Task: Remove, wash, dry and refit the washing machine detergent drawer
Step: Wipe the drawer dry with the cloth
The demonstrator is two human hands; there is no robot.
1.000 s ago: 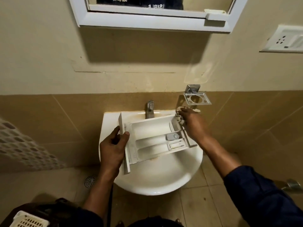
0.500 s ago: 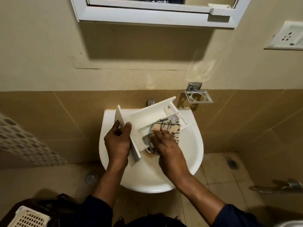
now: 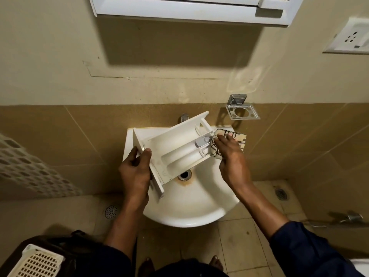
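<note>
The white detergent drawer (image 3: 175, 150) hangs tilted over the white basin (image 3: 191, 204), its open compartments facing me and its far end raised toward the tap (image 3: 184, 117). My left hand (image 3: 135, 168) grips the drawer's front panel at the lower left, thumb on the inner side. My right hand (image 3: 229, 154) presses a checked cloth (image 3: 237, 136) against the drawer's right end, beside the grey siphon cap (image 3: 202, 141). Whether those fingers curl round the cloth is unclear.
A chrome holder (image 3: 242, 111) is fixed to the tiled wall right of the basin. A mirror cabinet (image 3: 189, 9) hangs overhead and a wall socket (image 3: 351, 39) sits at the upper right. A laundry basket (image 3: 38, 262) stands at the lower left. Floor drains flank the basin.
My right hand has carried the cloth from inside the drawer's compartments out to its right end. The drawer has tipped a little, showing its compartments again. My left hand keeps its grip.
</note>
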